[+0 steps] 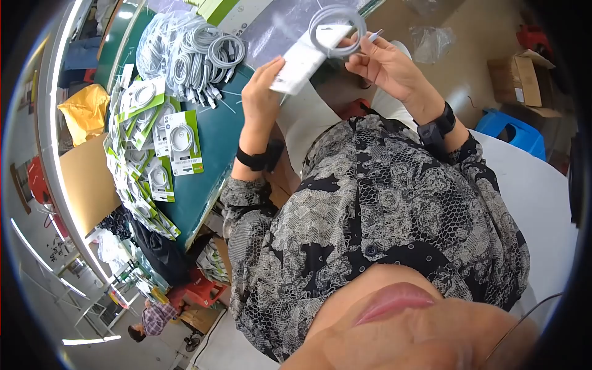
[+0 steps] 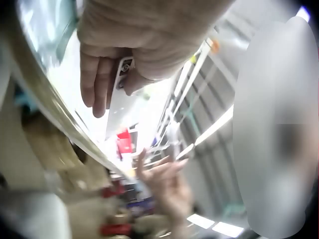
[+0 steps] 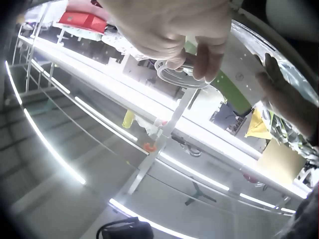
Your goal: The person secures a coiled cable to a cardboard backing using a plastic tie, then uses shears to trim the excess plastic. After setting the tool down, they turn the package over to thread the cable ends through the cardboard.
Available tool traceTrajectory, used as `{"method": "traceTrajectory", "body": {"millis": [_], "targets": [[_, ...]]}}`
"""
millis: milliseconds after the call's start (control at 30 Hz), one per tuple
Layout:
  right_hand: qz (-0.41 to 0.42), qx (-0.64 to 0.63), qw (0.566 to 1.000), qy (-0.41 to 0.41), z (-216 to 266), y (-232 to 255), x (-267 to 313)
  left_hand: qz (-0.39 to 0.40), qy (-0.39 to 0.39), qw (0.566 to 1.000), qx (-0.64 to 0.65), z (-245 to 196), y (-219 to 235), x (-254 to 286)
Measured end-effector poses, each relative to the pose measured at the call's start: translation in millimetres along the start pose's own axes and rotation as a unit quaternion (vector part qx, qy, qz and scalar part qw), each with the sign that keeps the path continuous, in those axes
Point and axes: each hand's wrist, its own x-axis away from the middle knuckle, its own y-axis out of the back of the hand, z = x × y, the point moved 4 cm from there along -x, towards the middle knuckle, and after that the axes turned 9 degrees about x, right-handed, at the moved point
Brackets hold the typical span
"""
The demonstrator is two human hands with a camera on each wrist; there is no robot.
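In the head view my left hand (image 1: 262, 92) grips the lower end of a white card package (image 1: 300, 66). A coiled white cable (image 1: 314, 34) overlaps the card's upper end, pinched by my right hand (image 1: 394, 73). One cable end sticks out past the right fingers. The left wrist view shows the left hand (image 2: 134, 45) with fingers and thumb round the narrow card (image 2: 117, 110). In the right wrist view the right hand (image 3: 174, 30) pinches the coil (image 3: 174, 78) beside the white and green card (image 3: 239, 72); the left hand (image 3: 289, 94) is at the card's other side.
A bagged heap of cables (image 1: 179, 52) and a pile of packaged cables (image 1: 145, 142) lie on the green table (image 1: 213, 145). Left of them are a yellow bag (image 1: 86, 114) and cardboard (image 1: 86, 179). At the right stand a blue stool (image 1: 515, 132) and an open box (image 1: 515, 80).
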Motion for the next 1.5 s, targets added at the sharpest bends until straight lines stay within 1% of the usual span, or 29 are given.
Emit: {"method": "traceTrajectory", "body": {"millis": [33,67,100,133,200,267,300,400,433,533,567,667,700,733,800,833,933,1000,1033,1067,1100,1133,1167,1200,1233,1267,1367,1467,1500], "targets": [[-0.030,-0.031,0.999,0.023,4.1,-1.7,-1.0,0.002,-0.006,1.000,-0.001,-2.3,-4.6,-3.0],[-0.030,-0.033,0.999,0.028,3.6,-2.5,-3.2,-0.029,0.124,0.971,0.204,3.9,-10.0,-3.3],[-0.031,-0.037,0.999,0.017,-1.8,-1.6,-5.8,-0.057,0.250,0.881,0.397,7.2,-20.4,0.2],[-0.032,-0.040,0.999,0.004,-8.9,0.0,-8.2,-0.082,0.362,0.737,0.565,7.4,-34.7,5.7],[-0.033,-0.043,0.999,-0.007,-22.6,2.6,-12.3,-0.093,0.336,0.741,0.574,-3.4,-47.9,1.5],[-0.066,-0.005,0.998,-0.002,-35.5,7.5,-17.4,-0.119,0.278,0.746,0.593,-13.2,-54.8,-6.5],[-0.082,0.015,0.997,-0.002,-38.4,8.6,-20.0,-0.119,0.278,0.746,0.593,-15.2,-57.1,-8.3],[-0.046,0.003,0.998,0.038,-43.2,0.6,-25.3,-0.033,0.288,0.714,0.637,-25.6,-68.9,-8.9],[-0.029,-0.003,0.998,0.060,-42.7,-2.1,-25.4,-0.031,0.290,0.713,0.638,-31.9,-72.3,-9.5],[-0.014,-0.048,0.995,0.088,-29.0,-11.1,-27.9,-0.112,0.216,0.671,0.700,-53.6,-72.7,-19.6],[-0.006,-0.072,0.992,0.099,-26.3,-13.4,-28.4,-0.112,0.215,0.671,0.700,-47.6,-76.2,-19.4],[0.024,-0.025,0.995,0.098,-36.0,-10.4,-31.6,-0.070,0.156,0.757,0.631,-19.2,-91.4,-15.1],[0.038,0.000,0.995,0.096,-39.2,-10.0,-32.1,-0.072,0.155,0.756,0.632,-23.9,-88.4,-18.5],[0.039,0.002,0.995,0.094,-41.8,-9.9,-31.6,-0.098,0.185,0.743,0.636,-25.3,-85.8,-21.6],[-0.008,0.043,0.994,0.104,-46.3,-7.6,-28.4,-0.146,0.245,0.712,0.641,-28.9,-81.9,-26.4],[-0.033,0.062,0.992,0.109,-47.5,-6.1,-27.0,-0.144,0.247,0.712,0.642,-30.7,-82.6,-27.2],[-0.062,0.095,0.983,0.144,-48.7,-4.4,-24.0,-0.171,0.243,0.733,0.612,-33.4,-84.1,-25.5],[-0.071,0.116,0.978,0.159,-44.9,-0.6,-23.2,-0.181,0.251,0.733,0.606,-28.2,-84.8,-23.6],[-0.136,0.200,0.942,0.234,-32.8,7.1,-18.4,-0.193,0.258,0.734,0.598,-23.6,-82.7,-22.2],[-0.197,0.280,0.889,0.304,-19.9,12.5,-12.5,-0.207,0.265,0.734,0.590,-19.9,-80.1,-20.5],[-0.255,0.356,0.820,0.369,-8.4,12.4,-6.3,-0.210,0.266,0.733,0.589,-18.9,-78.3,-19.0],[-0.254,0.357,0.820,0.367,-0.7,7.7,-3.1,-0.207,0.266,0.733,0.590,-19.0,-77.5,-17.9],[-0.221,0.487,0.734,0.418,12.5,-8.6,6.4,-0.202,0.266,0.733,0.592,-20.5,-78.2,-17.6],[-0.181,0.605,0.627,0.456,21.7,-24.3,15.9,-0.195,0.266,0.732,0.596,-23.7,-79.3,-18.5],[-0.136,0.705,0.502,0.482,21.9,-35.2,21.2,-0.193,0.267,0.731,0.598,-28.3,-80.9,-19.4],[-0.138,0.707,0.500,0.481,21.4,-33.9,20.2,-0.206,0.255,0.724,0.607,-34.5,-81.2,-20.8],[-0.102,0.702,0.530,0.465,15.2,-30.6,2.2,-0.237,0.229,0.710,0.623,-40.7,-75.2,-22.0],[-0.054,0.715,0.535,0.447,18.7,-29.9,-4.3,-0.151,0.252,0.716,0.633,-31.2,-74.6,-10.1],[-0.033,0.722,0.535,0.438,18.0,-30.1,-5.0,-0.151,0.254,0.715,0.634,-30.1,-75.5,-7.1]]}}
